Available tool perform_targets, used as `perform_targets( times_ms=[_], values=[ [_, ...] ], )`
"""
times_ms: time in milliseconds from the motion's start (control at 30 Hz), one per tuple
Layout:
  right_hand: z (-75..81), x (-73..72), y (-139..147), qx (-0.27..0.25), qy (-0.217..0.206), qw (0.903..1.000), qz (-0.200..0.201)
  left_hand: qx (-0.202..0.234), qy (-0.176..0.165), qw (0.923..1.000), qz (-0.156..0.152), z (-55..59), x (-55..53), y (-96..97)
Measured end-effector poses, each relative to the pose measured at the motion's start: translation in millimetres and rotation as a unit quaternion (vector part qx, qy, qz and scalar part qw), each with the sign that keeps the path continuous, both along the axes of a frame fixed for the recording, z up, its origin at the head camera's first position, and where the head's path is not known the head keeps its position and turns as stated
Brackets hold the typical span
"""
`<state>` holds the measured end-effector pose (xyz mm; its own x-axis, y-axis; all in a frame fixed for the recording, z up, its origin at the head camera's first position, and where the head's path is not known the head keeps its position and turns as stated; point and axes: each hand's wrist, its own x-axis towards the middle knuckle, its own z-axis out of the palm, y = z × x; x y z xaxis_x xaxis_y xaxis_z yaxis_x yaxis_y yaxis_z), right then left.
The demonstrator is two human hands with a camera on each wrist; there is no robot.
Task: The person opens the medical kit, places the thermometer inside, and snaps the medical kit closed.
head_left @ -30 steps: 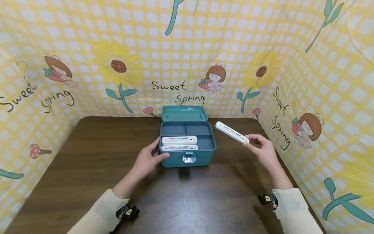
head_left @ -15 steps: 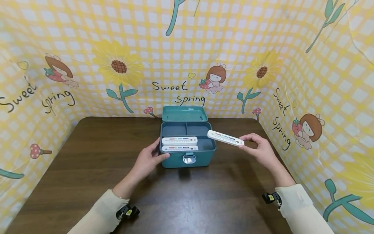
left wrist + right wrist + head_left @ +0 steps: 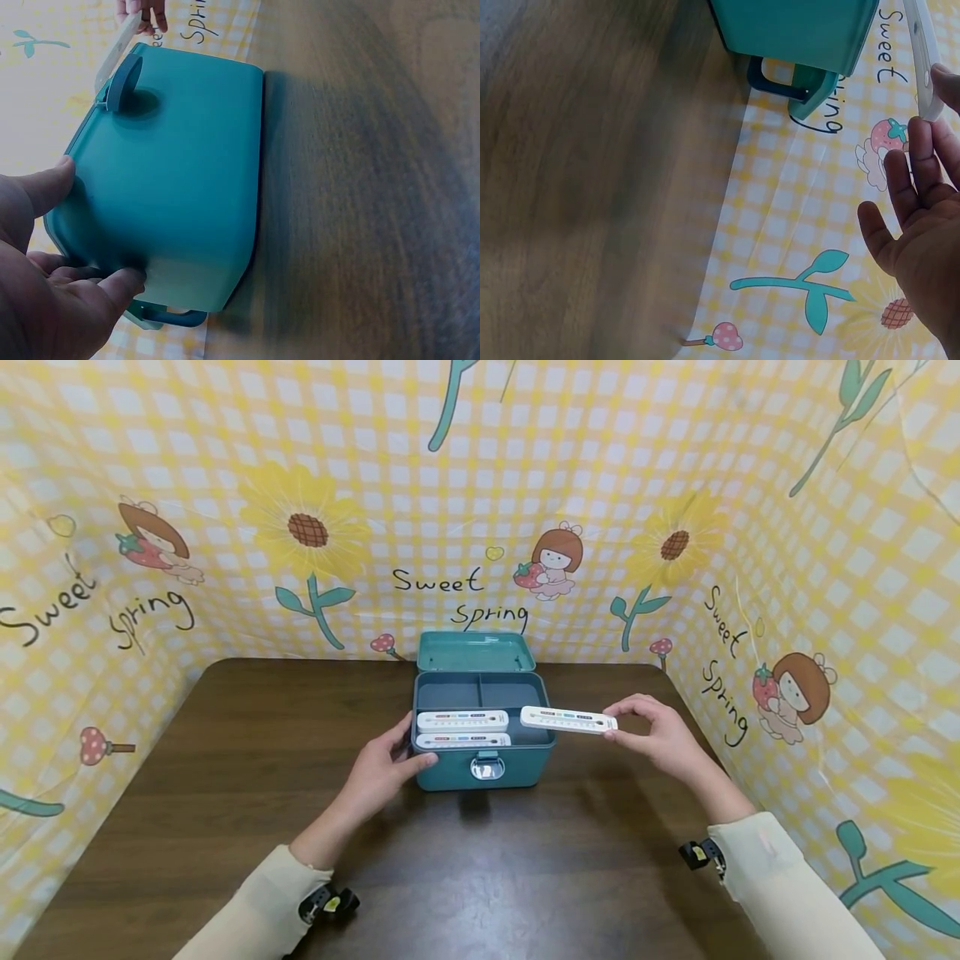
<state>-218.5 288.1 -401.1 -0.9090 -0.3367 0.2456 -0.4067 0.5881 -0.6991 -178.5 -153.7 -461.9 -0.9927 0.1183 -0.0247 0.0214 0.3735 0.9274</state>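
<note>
A teal storage box (image 3: 450,774) stands on the table with its lid (image 3: 476,652) raised at the back. My left hand (image 3: 381,767) holds its front left corner, thumb at the rim and fingers against the side wall (image 3: 187,281). Between thumb and fingertips, my right hand (image 3: 654,735) pinches one end of a flat white thermometer (image 3: 567,720) with a printed scale and coloured bands. The free end of that thermometer extends over the right part of the box's front compartment. Two similar ones, a rear thermometer (image 3: 461,721) and a front thermometer (image 3: 462,741), lie at the left of this compartment.
A grey divider (image 3: 478,690) splits the back of the box into two sections. The box's metal latch (image 3: 487,767) hangs at the front. Behind the dark wooden table (image 3: 300,710), a yellow checked cloth (image 3: 420,493) rises on three sides.
My right hand has moved left, bringing the thermometer from beside the box to over its right rim, lower and more level. The left hand stays on the box.
</note>
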Motion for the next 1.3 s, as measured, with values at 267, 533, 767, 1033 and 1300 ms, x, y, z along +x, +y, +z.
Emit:
perform_targets(
  times_ms=[267,533,767,1033,1300],
  values=[
    [-0.4,-5.7,-5,0.013,-0.003,0.9998,0.017,-0.007,0.0,1.0,0.001,1.8,0.9,0.4],
    [0.9,-13.7,-15,0.065,0.019,0.997,0.037,-0.007,0.0,1.0,0.003,2.2,1.3,0.6],
    [8.7,-20.4,-24,0.098,0.039,0.9923,0.064,-0.009,0.001,1.0,0.003,1.9,1.2,-0.1],
    [17.5,-27.1,-36,0.135,0.05,0.9857,0.089,-0.006,0.008,0.9999,0.001,0.0,-0.3,-1.1],
    [21.0,-31.0,-43,0.141,0.058,0.9806,0.124,-0.003,0.003,1.0,0.0,0.3,0.6,-0.9]
  ],
)
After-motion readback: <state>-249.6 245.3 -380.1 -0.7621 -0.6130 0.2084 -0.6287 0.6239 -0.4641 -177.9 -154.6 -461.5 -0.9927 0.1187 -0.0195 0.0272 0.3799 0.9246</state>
